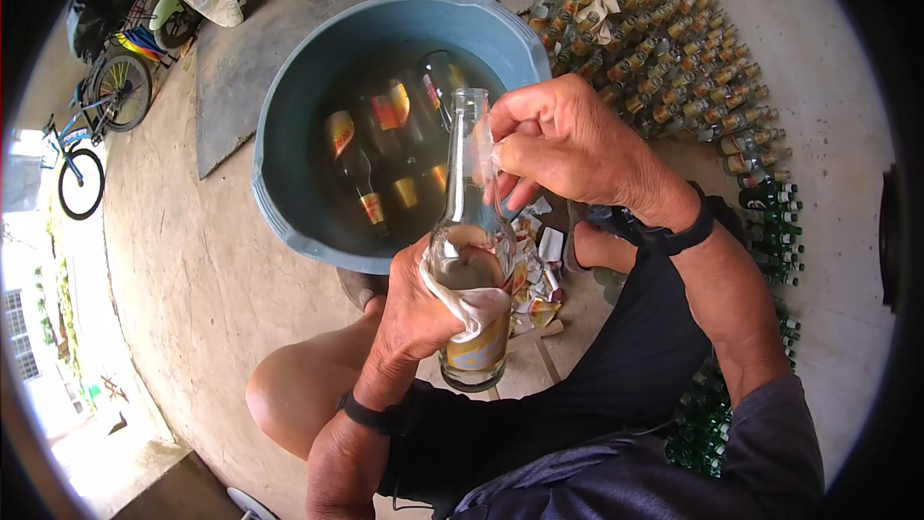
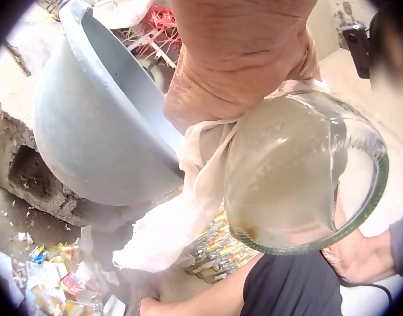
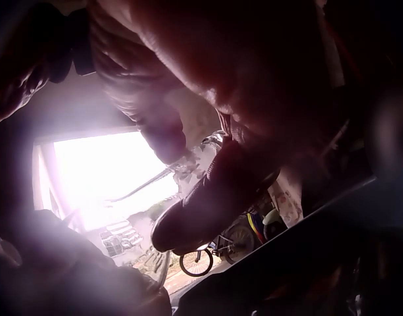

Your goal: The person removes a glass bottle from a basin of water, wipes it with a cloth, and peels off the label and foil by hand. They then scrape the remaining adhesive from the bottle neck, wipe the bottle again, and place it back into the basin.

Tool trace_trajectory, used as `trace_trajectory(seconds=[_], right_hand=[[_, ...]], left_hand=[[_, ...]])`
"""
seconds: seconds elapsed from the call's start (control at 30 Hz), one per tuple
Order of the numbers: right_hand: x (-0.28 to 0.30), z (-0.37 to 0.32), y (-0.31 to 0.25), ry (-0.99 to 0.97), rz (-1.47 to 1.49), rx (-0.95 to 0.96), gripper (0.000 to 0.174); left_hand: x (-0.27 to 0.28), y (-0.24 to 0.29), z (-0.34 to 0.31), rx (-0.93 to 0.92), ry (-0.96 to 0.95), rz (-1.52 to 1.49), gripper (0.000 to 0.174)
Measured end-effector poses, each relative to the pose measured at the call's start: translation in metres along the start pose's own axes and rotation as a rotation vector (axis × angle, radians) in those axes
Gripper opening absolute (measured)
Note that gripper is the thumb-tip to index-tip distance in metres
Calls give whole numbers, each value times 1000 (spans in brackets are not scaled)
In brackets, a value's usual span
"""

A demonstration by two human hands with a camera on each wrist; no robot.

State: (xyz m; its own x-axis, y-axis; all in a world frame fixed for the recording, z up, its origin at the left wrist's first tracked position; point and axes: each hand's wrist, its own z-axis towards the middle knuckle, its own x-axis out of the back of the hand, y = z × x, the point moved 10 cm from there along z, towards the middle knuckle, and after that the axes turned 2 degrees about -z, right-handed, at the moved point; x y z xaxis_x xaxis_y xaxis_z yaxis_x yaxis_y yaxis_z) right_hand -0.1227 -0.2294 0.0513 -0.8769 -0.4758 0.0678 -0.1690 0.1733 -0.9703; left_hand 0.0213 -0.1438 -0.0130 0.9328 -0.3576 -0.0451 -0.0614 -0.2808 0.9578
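Note:
A clear glass bottle (image 1: pixel 467 197) stands nearly upright in front of the person, its base toward the lap. The left hand (image 1: pixel 406 313) grips its body, with a white cloth (image 1: pixel 474 308) wrapped between palm and glass. Below the cloth a yellow label shows on the bottle. At the neck, the right hand (image 1: pixel 577 144) has thumb and forefinger curled together, pinching a small whitish scrap (image 1: pixel 497 156) against the glass. The left wrist view shows the bottle's round base (image 2: pixel 293 191) close up and the cloth (image 2: pixel 165 240) hanging from the hand. Most of the right wrist view is dark.
Beyond the hands stands a large blue tub (image 1: pixel 289 221) of murky water with several labelled bottles (image 1: pixel 356 169) in it. Torn label scraps (image 1: pixel 539 279) lie beside it. Rows of bottles (image 1: pixel 674 48) line the right wall, with green bottles (image 1: pixel 775 231) nearer. A bicycle (image 1: pixel 87 149) stands far left.

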Motion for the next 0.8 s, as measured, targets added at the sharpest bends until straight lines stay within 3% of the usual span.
trace_trajectory(seconds=[0.8], right_hand=[[5,-1,1,-9,-24,-26,29]], left_hand=[[-5,3,1,-14,-21,62,47]])
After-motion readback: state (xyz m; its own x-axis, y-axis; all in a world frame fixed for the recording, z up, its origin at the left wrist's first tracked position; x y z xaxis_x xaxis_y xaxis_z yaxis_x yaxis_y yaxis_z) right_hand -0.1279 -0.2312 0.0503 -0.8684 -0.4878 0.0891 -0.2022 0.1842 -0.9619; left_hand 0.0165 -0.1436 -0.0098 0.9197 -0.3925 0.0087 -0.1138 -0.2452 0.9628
